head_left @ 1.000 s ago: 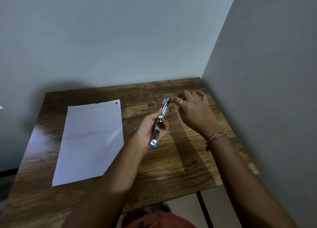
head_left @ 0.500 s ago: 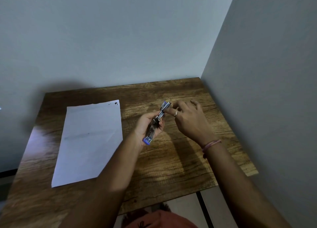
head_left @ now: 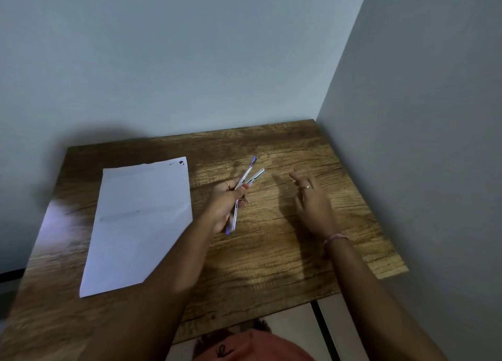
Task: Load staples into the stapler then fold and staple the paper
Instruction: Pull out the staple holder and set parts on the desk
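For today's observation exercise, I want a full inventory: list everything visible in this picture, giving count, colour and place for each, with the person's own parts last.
Stapler: one, silver with purple ends, swung open, held above the table's middle.
Sheet of paper: one, white, flat and unfolded on the table's left part, dark mark at its far right corner.
Table: one, brown wood grain, set into the room's corner.
Walls: two, pale grey, behind and to the right.
Left hand: grips the stapler; gold ring.
Right hand: holds nothing, fingers relaxed, above the table right of the stapler; ring, pink wristband.
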A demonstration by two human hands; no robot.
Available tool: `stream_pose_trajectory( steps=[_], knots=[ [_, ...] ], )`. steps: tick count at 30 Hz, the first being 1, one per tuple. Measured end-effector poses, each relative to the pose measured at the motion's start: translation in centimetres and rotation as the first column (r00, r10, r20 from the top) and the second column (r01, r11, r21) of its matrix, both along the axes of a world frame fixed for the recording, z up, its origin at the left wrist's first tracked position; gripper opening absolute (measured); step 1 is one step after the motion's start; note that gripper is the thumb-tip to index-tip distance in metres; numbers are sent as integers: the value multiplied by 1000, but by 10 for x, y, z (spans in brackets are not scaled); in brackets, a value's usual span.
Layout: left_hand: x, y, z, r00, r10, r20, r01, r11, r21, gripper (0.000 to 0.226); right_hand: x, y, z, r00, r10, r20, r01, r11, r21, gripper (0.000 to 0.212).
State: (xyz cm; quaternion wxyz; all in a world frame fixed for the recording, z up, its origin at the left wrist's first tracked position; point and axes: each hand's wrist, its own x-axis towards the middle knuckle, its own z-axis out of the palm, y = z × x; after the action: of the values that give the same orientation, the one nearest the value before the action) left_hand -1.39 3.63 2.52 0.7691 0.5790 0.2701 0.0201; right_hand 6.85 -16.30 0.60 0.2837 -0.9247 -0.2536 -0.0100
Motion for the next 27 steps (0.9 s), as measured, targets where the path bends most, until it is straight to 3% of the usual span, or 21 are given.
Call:
stream_pose_trajectory(
  steps=[4, 7, 14, 18, 21, 25, 27],
  knots=[
    [2, 0, -9, 993, -112, 26, 90, 899, 428, 36, -9, -13, -38, 993, -112, -35, 110, 992, -55, 45],
    [3, 0, -14, 979, -199, 39, 132, 771, 622, 39, -9, -13, -48, 991, -132, 3, 131, 988, -84, 40],
    [5, 0, -20, 947, -322, -11, 174, 483, 858, 38, -8, -12, -48, 990, -135, 31, 138, 984, -117, 40],
    [9, 1, -24, 910, -364, -198, 297, 240, 924, 40, -8, -11, -47, 990, -129, 50, 134, 983, -124, 39],
    [11, 1, -23, 922, -335, -196, 284, 237, 929, 38, -8, -11, -47, 990, -132, 49, 136, 985, -108, 38],
    [11, 0, -21, 960, -260, -107, 198, 353, 915, 38, -9, -10, -46, 991, -127, 34, 130, 987, -93, 38],
    [11, 2, -21, 947, -275, -169, 252, 302, 919, 38, -9, -11, -45, 992, -125, 32, 128, 988, -92, 38]
  ],
)
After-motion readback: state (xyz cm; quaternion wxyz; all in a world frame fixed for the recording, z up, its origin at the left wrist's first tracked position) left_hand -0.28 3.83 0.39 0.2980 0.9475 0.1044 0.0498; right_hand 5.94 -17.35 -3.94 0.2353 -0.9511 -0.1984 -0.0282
